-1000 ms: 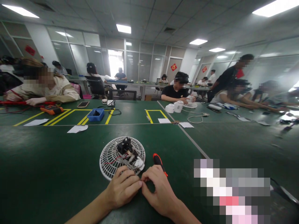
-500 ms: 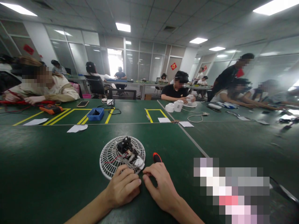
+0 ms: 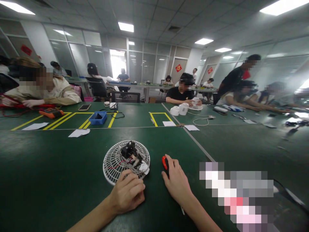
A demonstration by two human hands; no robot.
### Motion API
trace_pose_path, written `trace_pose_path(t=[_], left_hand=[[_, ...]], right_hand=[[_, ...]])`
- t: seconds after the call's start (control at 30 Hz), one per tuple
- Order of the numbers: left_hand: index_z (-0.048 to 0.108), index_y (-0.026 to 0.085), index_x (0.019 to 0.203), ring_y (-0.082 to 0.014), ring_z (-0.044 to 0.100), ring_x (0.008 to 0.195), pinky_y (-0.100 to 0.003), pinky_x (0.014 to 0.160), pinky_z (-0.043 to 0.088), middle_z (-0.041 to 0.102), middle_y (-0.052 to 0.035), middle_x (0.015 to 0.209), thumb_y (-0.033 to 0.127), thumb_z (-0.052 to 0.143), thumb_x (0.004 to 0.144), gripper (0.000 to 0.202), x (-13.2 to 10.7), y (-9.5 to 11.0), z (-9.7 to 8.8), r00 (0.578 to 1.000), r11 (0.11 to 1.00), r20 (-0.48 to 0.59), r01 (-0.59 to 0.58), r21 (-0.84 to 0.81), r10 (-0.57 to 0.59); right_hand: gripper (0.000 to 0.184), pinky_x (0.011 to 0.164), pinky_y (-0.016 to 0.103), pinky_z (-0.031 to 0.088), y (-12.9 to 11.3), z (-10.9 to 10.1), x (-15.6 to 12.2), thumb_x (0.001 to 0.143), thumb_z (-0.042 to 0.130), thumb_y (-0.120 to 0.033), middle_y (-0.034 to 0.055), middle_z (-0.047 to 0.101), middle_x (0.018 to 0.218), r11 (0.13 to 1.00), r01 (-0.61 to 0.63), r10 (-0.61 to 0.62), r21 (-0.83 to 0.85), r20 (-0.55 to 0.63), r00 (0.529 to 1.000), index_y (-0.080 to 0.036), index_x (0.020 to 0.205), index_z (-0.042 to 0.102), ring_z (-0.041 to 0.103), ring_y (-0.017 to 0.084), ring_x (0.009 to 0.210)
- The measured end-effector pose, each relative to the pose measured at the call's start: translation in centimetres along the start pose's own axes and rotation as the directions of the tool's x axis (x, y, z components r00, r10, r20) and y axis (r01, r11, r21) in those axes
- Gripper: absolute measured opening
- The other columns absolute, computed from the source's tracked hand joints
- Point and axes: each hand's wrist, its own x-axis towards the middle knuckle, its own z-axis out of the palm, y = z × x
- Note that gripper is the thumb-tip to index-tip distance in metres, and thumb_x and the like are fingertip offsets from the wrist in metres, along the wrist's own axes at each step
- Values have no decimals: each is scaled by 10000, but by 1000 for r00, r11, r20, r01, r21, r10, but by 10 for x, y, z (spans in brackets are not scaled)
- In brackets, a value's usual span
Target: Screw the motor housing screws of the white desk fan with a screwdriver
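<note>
A round white fan grille (image 3: 112, 161) lies on the green table, bearing a black motor unit (image 3: 130, 149) with coiled grey cable and red wires. My left hand (image 3: 129, 193) is closed, fingers curled together at the near rim of the grille; what they pinch, if anything, is hidden. To the right, my right hand (image 3: 177, 182) is wrapped over a screwdriver with a red and black handle (image 3: 164, 162). Its metal tip shows beside my wrist, and the palm hides most of the shaft.
Beyond the seam are a blue bin (image 3: 98, 118), paper slips (image 3: 79, 133), a phone (image 3: 85, 107) and an orange-black meter (image 3: 51, 112). A co-worker (image 3: 181, 91) opposite handles white parts. A blurred patch (image 3: 231, 193) covers the right foreground.
My right hand has moved right, away from the left hand, and closed over the screwdriver. The screwdriver's handle has shifted slightly right. My left hand and the grille stay put.
</note>
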Motion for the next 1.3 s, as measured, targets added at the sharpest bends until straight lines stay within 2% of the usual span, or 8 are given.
trace_pose_path(t=[0.2, 0.3, 0.5, 0.67, 0.77, 0.9, 1.1, 1.3], left_hand=[[553, 186, 1042, -136, 632, 753, -383, 921, 450, 728, 5, 825, 10, 636, 777, 329, 0, 0, 0, 1000, 1000, 15, 7, -11, -6], [552, 185, 1040, -141, 637, 750, -386, 918, 448, 725, 4, 825, 4, 642, 775, 333, -1, -1, 0, 1000, 1000, 15, 8, -15, -8], [548, 189, 1035, -141, 629, 749, -377, 904, 446, 726, 5, 827, -1, 638, 779, 331, 0, 0, -2, 1000, 1000, 22, 12, -22, -12], [547, 195, 1013, -135, 631, 725, -373, 900, 444, 727, 13, 816, 3, 643, 781, 316, 0, 0, -3, 999, 1000, 28, 22, -9, -22], [547, 209, 982, -136, 640, 727, -371, 898, 448, 738, 11, 827, 21, 650, 796, 283, 1, 0, -4, 998, 999, 34, 47, -10, -46], [533, 226, 994, -131, 652, 741, -355, 873, 461, 756, 15, 847, 6, 650, 820, 304, 3, -2, -7, 996, 995, -7, 92, -25, -92], [516, 198, 1072, -146, 667, 816, -372, 876, 460, 754, -26, 911, -49, 645, 822, 374, 1, -9, -7, 975, 984, -135, 170, -54, -176], [520, 217, 1088, -147, 679, 830, -381, 906, 449, 743, -13, 933, -38, 612, 850, 360, -6, -13, -6, 968, 976, -127, 211, -44, -215]], right_hand=[[677, 677, 372, 517, -1, -12, 6, 856, 658, -181, 155, 663, 1161, 984, -159, 153, 80, 80, 985, -218, 1493, 430, 734, 298, 831], [726, 672, 366, 518, -1, -16, 8, 815, 659, -178, 94, 688, 1059, 937, -253, 223, 242, 146, 964, -218, 1494, 404, 717, 244, 736], [779, 525, 271, 476, -9, -16, 11, 750, 626, -239, 8, 644, 1011, 615, -392, 254, 684, 299, 920, -240, 1470, 331, 555, 93, 504], [773, 422, 220, 400, -21, -22, 12, 685, 714, -313, -62, 608, 856, 368, -455, 318, 811, 350, 881, -257, 1385, 391, 515, 76, 450], [691, 433, 223, 432, -26, -29, 12, 688, 755, -338, -107, 552, 685, 240, -447, 353, 862, 351, 867, -244, 1302, 453, 530, 97, 445], [544, 432, 231, 450, -28, -36, 12, 664, 797, -342, -91, 584, 715, 103, -384, 400, 918, 315, 860, -243, 1106, 497, 557, 101, 455], [446, 380, 216, 410, -26, -37, 13, 652, 797, -304, -92, 582, 729, 11, -235, 486, 972, 201, 850, -235, 982, 506, 505, 70, 401], [434, 390, 229, 451, -28, -37, 14, 646, 818, -291, -88, 601, 737, -14, -140, 547, 990, 125, 828, -228, 952, 516, 543, 84, 420]])
